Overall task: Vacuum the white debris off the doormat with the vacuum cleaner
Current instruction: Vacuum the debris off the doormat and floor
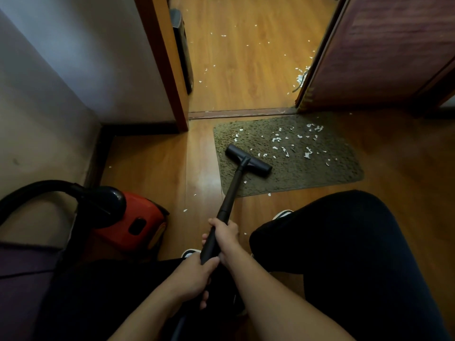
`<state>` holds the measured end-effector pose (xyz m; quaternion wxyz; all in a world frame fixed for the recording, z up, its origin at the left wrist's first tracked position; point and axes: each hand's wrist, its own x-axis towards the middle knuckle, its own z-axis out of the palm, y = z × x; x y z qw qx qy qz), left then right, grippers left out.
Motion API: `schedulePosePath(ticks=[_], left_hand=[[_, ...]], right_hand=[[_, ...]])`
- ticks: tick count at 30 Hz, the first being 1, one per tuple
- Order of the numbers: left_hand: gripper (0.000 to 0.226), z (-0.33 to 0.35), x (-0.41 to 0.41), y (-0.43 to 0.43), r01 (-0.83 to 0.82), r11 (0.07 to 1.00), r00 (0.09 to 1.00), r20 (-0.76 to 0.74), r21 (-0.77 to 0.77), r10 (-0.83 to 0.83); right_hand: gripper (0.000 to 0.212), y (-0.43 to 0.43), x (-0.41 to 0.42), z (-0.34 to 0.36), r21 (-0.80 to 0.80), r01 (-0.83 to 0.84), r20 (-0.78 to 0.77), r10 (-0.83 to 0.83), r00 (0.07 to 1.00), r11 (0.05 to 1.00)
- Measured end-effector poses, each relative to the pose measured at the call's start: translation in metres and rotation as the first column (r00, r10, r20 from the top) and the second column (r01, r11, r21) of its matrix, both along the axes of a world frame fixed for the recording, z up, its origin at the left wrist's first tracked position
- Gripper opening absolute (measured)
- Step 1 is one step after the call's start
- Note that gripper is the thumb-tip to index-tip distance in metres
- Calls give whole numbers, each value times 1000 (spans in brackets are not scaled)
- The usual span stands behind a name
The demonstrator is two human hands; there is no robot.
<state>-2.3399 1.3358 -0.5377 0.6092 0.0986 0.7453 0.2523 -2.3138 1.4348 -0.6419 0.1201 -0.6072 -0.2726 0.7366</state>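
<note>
An olive-green doormat [320, 173] lies on the wooden floor before the doorway. White debris [295, 143] is scattered over its middle and far right part. The black floor nozzle [248, 161] of the vacuum cleaner rests on the mat's left part, just short of the scraps. Its black wand [231, 193] runs back to me. My right hand [225, 233] grips the wand higher up, and my left hand [194, 274] grips it lower, near my lap. The red vacuum cleaner body [133, 222] stands on the floor at my left, with a black hose [37, 190] arching from it.
More white scraps [299, 77] lie on the wooden floor beyond the threshold and a few near my feet. A wooden door frame [170, 77] stands left of the mat, an open door [384, 52] to the right. My knee in dark trousers [344, 242] fills the lower right.
</note>
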Motion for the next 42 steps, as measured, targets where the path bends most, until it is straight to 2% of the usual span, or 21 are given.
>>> schedulePosePath(ticks=[9,15,24,29,37,42], left_hand=[[25,-8,0,14,6,1000,1000,-4,-17,-6],[17,13,0,-16,9,1000,1000,15,-10,-9],[21,37,1,-70,94,991,994,-47,-94,-98],[22,35,2,-83,126,984,991,-38,-128,-132],[22,26,7,-56,112,987,991,-57,-112,-119],[20,16,9,-26,115,991,992,-36,-72,-118]], right_hand=[[12,16,4,-8,21,22,22,-22,1000,1000],[26,-16,2,5,17,-6,22,6,1000,1000],[16,-76,12,30,-46,43,-32,-45,999,998],[20,-95,18,26,-79,42,-32,-45,998,996],[19,-65,18,21,-55,61,-14,-62,998,997],[28,-34,18,13,-31,76,17,-76,997,997]])
